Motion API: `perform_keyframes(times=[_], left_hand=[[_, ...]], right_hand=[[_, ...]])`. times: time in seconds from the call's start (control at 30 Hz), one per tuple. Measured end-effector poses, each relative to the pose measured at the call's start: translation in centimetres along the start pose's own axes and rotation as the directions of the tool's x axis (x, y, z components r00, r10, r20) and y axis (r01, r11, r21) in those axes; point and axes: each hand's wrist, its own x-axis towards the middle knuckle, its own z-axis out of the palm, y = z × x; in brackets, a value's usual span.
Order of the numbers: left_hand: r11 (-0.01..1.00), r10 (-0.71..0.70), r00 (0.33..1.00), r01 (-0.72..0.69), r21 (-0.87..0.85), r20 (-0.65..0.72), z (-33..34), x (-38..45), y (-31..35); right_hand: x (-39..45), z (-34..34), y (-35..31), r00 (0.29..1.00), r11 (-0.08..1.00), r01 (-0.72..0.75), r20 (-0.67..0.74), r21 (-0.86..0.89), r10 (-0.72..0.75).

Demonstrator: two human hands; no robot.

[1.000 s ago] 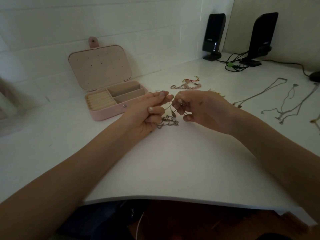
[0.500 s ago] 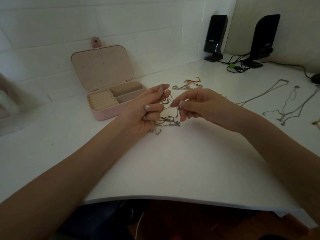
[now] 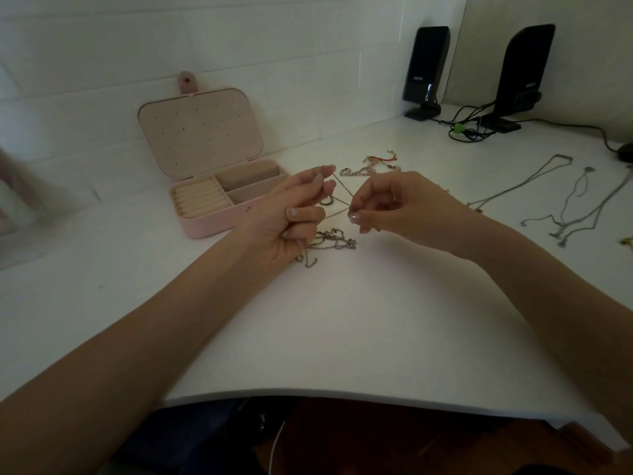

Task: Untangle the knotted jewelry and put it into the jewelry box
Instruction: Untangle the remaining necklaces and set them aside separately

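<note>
Both hands, left hand and right hand, pinch the tangled chain between them.

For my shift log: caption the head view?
Both hands pinch a tangled chain beside the open jewelry box.

Small pale logo stood on left black speaker, beyond right hand; letters too blurred to read.

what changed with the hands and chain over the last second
The left hand and right hand drew apart, pulling thin strands of the knotted chain taut between them; both still pinch it. The rest of the tangle stays on the table, and the open jewelry box is unmoved.
</note>
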Motion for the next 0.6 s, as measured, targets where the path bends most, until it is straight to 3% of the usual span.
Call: perform_keyframes(times=[0.2, 0.6], left_hand=[[1.000, 0.001, 1.000, -0.001, -0.003, -0.031, -0.13, 0.21, 0.00], [0.995, 0.040, 0.994, -0.031, 0.093, -0.102, 0.07, 0.27, 0.02]], right_hand=[[-0.25, 0.08, -0.40, 0.999, 0.999, 0.030, 0.013, -0.034, -0.029], [-0.21, -0.21, -0.39, 0.999, 0.997, -0.033, -0.036, 0.064, 0.035]])
